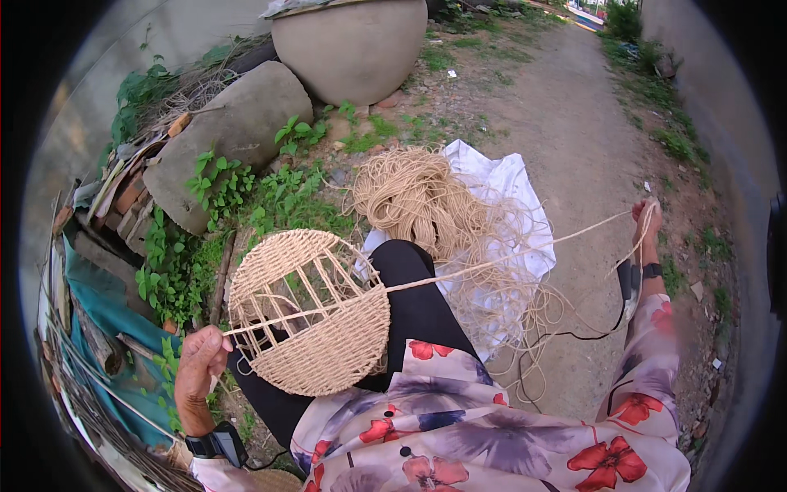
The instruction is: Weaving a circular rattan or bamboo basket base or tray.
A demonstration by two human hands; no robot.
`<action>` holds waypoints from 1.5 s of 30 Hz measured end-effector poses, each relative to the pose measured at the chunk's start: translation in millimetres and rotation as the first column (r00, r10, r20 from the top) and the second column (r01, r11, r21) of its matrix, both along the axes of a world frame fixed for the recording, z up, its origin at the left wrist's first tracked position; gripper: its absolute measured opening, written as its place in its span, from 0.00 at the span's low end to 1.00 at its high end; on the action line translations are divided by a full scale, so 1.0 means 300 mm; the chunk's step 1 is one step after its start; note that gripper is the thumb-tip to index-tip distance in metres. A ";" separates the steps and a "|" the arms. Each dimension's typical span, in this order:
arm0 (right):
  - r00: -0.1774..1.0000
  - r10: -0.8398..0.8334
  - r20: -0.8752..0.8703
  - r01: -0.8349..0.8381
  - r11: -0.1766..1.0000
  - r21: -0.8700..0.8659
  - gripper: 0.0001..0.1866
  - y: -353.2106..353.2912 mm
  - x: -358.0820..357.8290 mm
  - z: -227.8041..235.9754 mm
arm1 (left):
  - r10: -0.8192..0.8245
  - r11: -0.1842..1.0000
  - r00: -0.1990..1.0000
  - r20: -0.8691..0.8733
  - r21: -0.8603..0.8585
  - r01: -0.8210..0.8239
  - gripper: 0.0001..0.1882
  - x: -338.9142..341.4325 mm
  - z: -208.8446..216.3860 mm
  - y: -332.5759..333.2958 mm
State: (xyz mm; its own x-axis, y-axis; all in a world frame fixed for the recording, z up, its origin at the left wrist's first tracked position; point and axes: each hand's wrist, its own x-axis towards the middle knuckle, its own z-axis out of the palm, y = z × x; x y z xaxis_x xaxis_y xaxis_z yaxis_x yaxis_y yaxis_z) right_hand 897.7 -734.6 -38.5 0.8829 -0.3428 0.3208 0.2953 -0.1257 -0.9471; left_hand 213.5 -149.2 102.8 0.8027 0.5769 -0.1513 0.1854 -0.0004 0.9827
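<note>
A round frame woven with tan cord (324, 353) rests tilted on my lap, its top and lower parts filled and an open band with crosswise bars between. My left hand (202, 354) is closed at the frame's left edge, pinching the cord that runs across the open band. From the frame's right edge the cord (492, 264) stretches taut to my right hand (648, 215), held far out to the right. My right fingers are closed around it, and a loop hangs below. A big tangled heap of the same cord (418, 197) lies beyond my knee.
A white sheet (512, 184) lies under the heap, with loose strands trailing right. A black cable (566, 334) runs to my right wrist. At the left are a broken concrete cylinder (238, 123), green plants (217, 184) and teal cloth (123, 344). A large round pot (352, 53) stands behind.
</note>
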 end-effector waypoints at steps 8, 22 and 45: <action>0.941 0.212 -0.262 -0.227 -0.175 -0.958 0.13 0.394 -0.387 0.077 | -0.064 0.974 0.974 -0.216 0.201 0.108 0.16 0.141 -0.047 -0.190; 0.120 0.983 -0.137 -0.817 0.020 -0.576 0.08 0.994 -1.199 0.109 | -0.311 0.836 0.930 -0.195 0.408 0.366 0.15 0.367 -0.219 -0.358; 0.533 0.841 0.099 -0.725 0.513 -0.460 0.03 1.133 -1.115 0.041 | -0.136 0.398 0.931 -0.339 0.842 0.364 0.14 0.676 -0.135 -0.343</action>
